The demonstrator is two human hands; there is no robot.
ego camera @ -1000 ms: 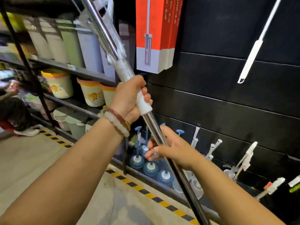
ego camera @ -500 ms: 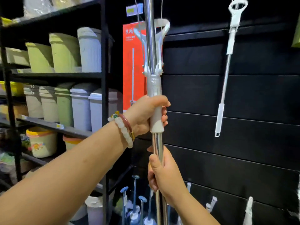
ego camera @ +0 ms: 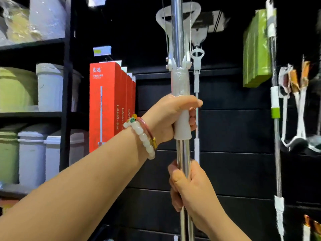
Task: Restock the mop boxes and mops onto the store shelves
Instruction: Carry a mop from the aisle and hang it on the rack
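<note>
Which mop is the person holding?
The shiny silver mop in the middle, gripped by the left hand and right hand. The other mops hang on the black wall untouched.

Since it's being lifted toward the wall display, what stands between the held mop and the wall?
A thin white mop already hangs just right of the held mop, close behind it. Left hand and right hand grip the pole; the hanging hook is out of view.

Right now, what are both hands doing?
Left hand: closed around the mop, on its white sleeve.
Right hand: closed around the mop's steel pole, lower down.
</note>
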